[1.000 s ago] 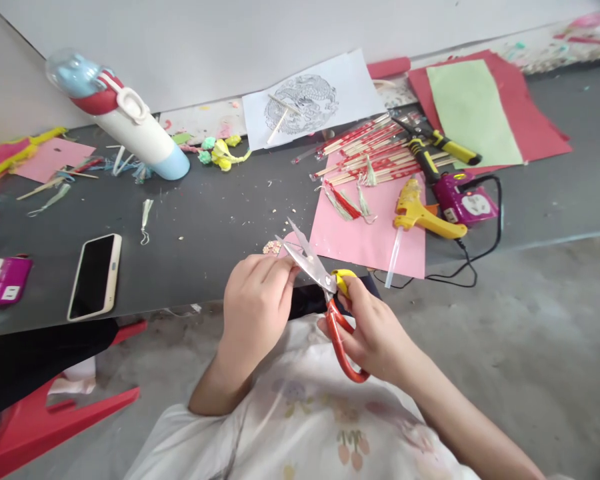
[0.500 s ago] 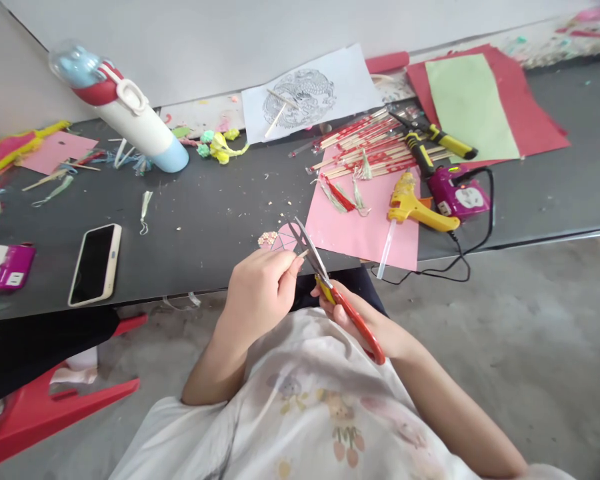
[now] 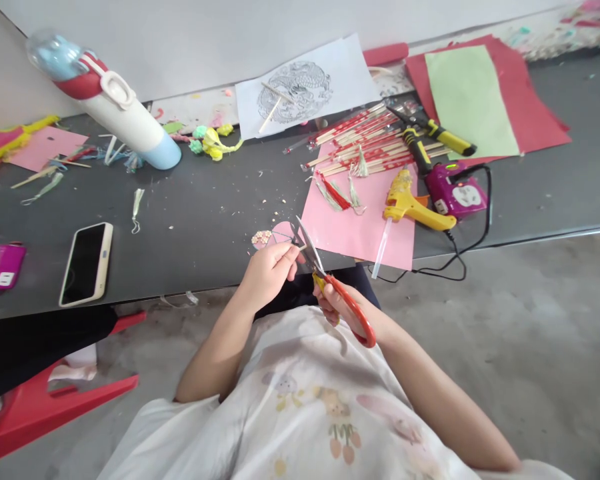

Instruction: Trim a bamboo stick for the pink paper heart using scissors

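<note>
Snipping the stick [image 3: 302, 248] seems in hand, left fingers [image 3: 283, 256] pinched on it, right fingers [image 3: 329, 308] curled round the scissors [image 3: 340, 289]; the next move probably calls for a steady squeeze.

At the edge of the dark table [image 3: 210, 207], the left hand [image 3: 267, 272] pinches a pale stick [image 3: 301, 248] by the parted blades of scissors [image 3: 337, 287] held in the right hand [image 3: 341, 307]. A glue gun [image 3: 415, 208] lies partly on pink paper [image 3: 360, 230]; a phone [image 3: 87, 265] rests farther left.
</note>
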Demonstrator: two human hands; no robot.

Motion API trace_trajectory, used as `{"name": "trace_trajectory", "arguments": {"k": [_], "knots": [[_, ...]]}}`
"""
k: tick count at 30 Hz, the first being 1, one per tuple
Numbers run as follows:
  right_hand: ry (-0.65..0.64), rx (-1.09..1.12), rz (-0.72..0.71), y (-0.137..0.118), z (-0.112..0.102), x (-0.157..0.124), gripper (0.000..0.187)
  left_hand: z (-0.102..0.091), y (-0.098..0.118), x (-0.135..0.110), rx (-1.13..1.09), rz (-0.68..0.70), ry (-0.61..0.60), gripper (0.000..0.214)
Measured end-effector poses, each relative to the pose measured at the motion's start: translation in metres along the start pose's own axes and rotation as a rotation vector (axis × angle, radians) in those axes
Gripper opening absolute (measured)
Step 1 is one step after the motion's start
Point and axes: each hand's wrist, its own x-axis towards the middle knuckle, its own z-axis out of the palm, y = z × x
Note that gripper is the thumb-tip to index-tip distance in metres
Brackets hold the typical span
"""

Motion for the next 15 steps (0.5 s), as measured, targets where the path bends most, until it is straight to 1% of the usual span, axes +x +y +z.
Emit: {"name": "trace_trajectory", "arguments": {"k": [3, 5, 7, 10, 15], "knots": [[-0.043, 0.122, 0.07, -0.003, 0.0, 0.008, 0.051, 0.004, -0.002, 0.004, -0.072, -0.022, -0.043, 0.038], [-0.039, 0.222, 0.114, -0.006, 0.001, 0.013, 0.053, 0.004, -0.001, 0.005, -0.047, -0.042, -0.03, 0.038], [-0.024, 0.291, 0.148, -0.009, 0.0, 0.017, 0.054, 0.003, 0.001, 0.007, 0.036, -0.062, 0.028, 0.039], [-0.038, 0.31, 0.185, -0.012, -0.002, 0.019, 0.058, -0.001, 0.003, 0.012, 0.177, -0.064, 0.124, 0.039], [-0.043, 0.32, 0.157, -0.015, -0.007, 0.013, 0.056, -0.007, 0.004, 0.017, 0.319, -0.092, 0.282, 0.035]]}}
